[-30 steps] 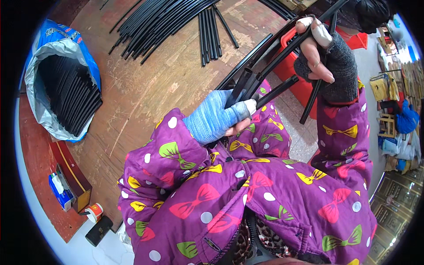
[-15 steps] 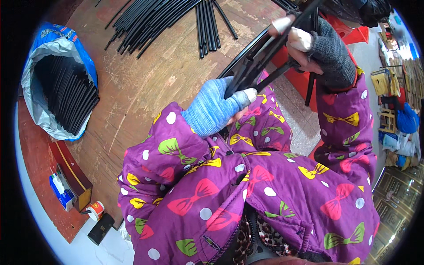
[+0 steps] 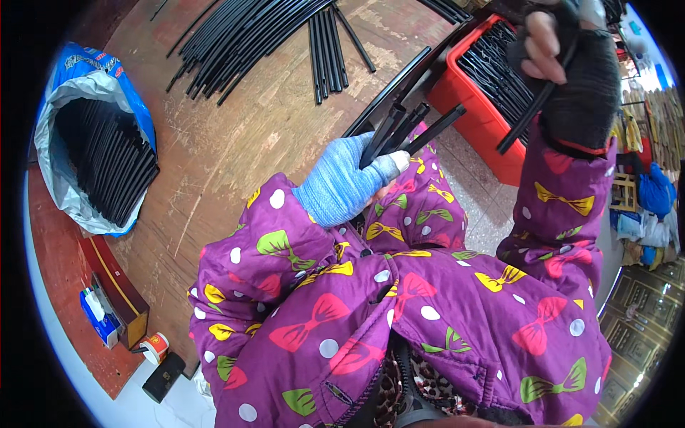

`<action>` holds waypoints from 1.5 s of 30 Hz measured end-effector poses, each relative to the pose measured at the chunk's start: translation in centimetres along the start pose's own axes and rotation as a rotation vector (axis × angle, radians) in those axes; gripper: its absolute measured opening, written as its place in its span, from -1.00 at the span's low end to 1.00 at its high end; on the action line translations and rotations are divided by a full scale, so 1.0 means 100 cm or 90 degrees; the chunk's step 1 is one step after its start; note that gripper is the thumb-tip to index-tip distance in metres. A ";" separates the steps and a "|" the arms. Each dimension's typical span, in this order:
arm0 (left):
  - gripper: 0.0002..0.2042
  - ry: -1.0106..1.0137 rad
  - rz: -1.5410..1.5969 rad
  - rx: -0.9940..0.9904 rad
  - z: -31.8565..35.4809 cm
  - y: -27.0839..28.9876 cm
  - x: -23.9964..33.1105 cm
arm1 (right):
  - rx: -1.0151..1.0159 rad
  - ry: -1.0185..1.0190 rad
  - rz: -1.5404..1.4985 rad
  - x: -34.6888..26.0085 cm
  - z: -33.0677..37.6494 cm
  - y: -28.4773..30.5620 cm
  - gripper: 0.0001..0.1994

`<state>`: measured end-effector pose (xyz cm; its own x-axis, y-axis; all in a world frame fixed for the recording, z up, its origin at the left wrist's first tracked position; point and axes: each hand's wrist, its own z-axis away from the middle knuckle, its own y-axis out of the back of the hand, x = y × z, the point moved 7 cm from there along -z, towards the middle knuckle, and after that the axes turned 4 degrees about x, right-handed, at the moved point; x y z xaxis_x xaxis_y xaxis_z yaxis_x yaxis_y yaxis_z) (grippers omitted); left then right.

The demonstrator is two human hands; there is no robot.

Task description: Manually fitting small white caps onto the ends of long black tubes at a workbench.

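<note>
My left hand, in a light blue fingerless glove, is closed around a few short black tubes. Their ends poke up past the thumb toward the upper right. My right hand, in a dark grey glove, is raised at the upper right with its fingers curled on a black tube that slants down to the lower left. Beneath and beside that hand stands a red bin full of thin black pieces. Part of the right hand is dark and cut by the picture's edge.
On the worn wooden table lie a fan of long black tubes and a smaller cluster. A blue-and-white sack of black tubes is at the left. Lower left are a tissue pack, a paper cup and a black case.
My right hand has moved up and right, away from the left hand, carrying a black tube and uncovering the red bin. My left hand stays nearly in place, still gripping its tubes.
</note>
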<state>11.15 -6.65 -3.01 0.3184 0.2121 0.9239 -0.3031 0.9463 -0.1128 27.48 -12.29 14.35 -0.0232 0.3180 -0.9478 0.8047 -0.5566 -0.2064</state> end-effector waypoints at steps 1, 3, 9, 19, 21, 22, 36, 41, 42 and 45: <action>-0.68 -0.003 -0.002 0.000 0.000 0.000 0.000 | -0.052 0.009 0.005 0.002 0.001 -0.002 -0.51; -0.68 -0.009 -0.009 -0.004 -0.001 0.000 0.001 | 0.007 -0.026 -0.061 0.014 -0.001 0.003 -0.53; -0.77 -0.064 -0.031 0.024 0.003 -0.011 0.015 | 0.019 -0.010 -0.253 0.027 -0.012 0.000 -0.58; -0.77 -0.057 -0.058 0.052 0.005 -0.009 0.021 | 0.063 0.039 -0.323 0.033 -0.008 -0.021 -0.61; -0.77 -0.065 -0.101 0.050 0.004 -0.009 0.022 | 0.051 0.035 -0.341 0.033 -0.008 -0.020 -0.61; -0.77 -0.069 -0.103 0.048 0.003 -0.010 0.022 | 0.050 0.040 -0.332 0.033 -0.008 -0.018 -0.61; -0.76 -0.031 0.055 0.020 0.003 -0.012 0.004 | 0.167 0.067 -0.206 0.033 0.005 -0.004 -0.57; -0.75 -0.038 0.042 0.005 -0.003 -0.018 0.007 | -0.038 0.086 -0.027 0.024 0.001 -0.010 -0.67; -0.75 -0.024 0.056 0.004 -0.004 -0.017 0.003 | -0.062 0.093 0.040 0.016 0.003 -0.010 -0.66; -0.75 -0.026 0.067 -0.003 -0.001 -0.017 -0.004 | -0.141 0.074 0.103 0.014 0.007 -0.009 -0.62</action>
<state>11.66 -8.34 -3.28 0.2484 0.3004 0.9209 -0.3280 0.9206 -0.2118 26.29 -11.90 13.08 0.1735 0.3311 -0.9275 0.9024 -0.4307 0.0151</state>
